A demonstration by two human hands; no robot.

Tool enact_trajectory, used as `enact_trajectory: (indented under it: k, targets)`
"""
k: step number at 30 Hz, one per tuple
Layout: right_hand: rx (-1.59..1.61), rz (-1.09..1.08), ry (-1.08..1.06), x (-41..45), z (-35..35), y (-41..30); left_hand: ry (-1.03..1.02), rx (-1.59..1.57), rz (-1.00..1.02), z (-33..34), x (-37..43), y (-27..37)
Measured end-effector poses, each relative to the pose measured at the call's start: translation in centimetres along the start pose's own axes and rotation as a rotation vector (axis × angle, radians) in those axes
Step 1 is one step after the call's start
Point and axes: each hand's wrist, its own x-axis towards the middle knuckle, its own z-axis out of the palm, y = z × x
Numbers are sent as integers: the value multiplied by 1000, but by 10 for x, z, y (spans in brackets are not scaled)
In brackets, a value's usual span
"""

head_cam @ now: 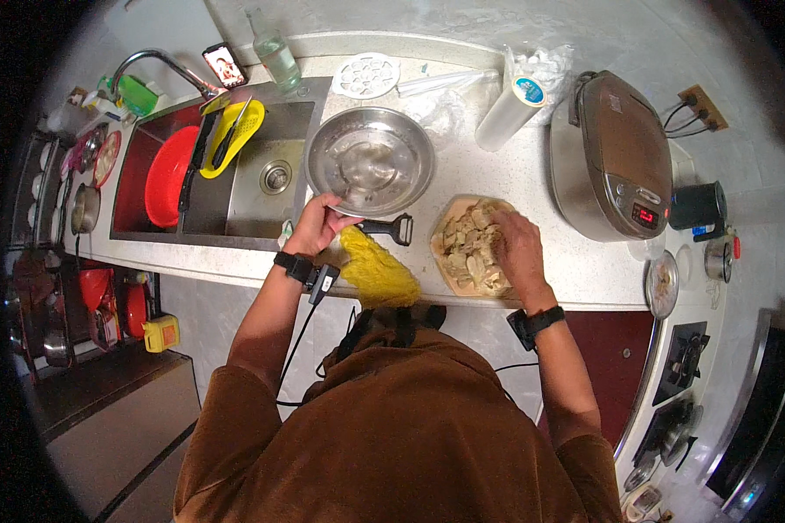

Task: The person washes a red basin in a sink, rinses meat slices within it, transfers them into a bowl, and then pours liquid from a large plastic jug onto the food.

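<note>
My left hand (314,226) grips the near left rim of a wide stainless steel bowl (370,160), thumb over the edge. The bowl stands on the counter beside the sink and looks wet inside, with no food in it. My right hand (520,248) is at the right side of a pale, angular-edged plate (454,286) heaped with pale, cut food pieces (468,252). Its fingertips point down at the heap, and what they hold is hidden. Between the hands, a black-handled peeler (392,229) lies by the bowl, and a yellow cloth (376,268) hangs over the counter's front edge.
A double sink (294,147) on the left holds a red basin (170,176) and a yellow strainer (239,137) with knives. A rice cooker (611,157), a plastic film roll (507,118), a white perforated rack (366,75) and a glass bottle (278,59) stand behind.
</note>
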Motion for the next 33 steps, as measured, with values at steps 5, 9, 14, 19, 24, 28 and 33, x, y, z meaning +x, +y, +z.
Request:
enact_trajectory:
  k: [5,9,14,19,24,28,33]
  targets:
    - [254,-61,-56,9,18,26,-30,-43,-33,-15,16,-4]
    - [16,-88,-77,17,3,1,-41,-11,-38,-7,14,-5]
    - [14,-5,-154,9,-10,-1,-47,-14,-45,-6,22,-8]
    - [-118,-53,149,-22,-22,26,-59,86,22,3,20,-10]
    - [390,485,387,-74,-23,81,-24,280,-16,0,6,-3]
    - [506,617,372,-96,-13,107,-46,336,-72,0,-8,8]
    - [508,626,328,-93,-1,125,150,741,120,6,-28,-3]
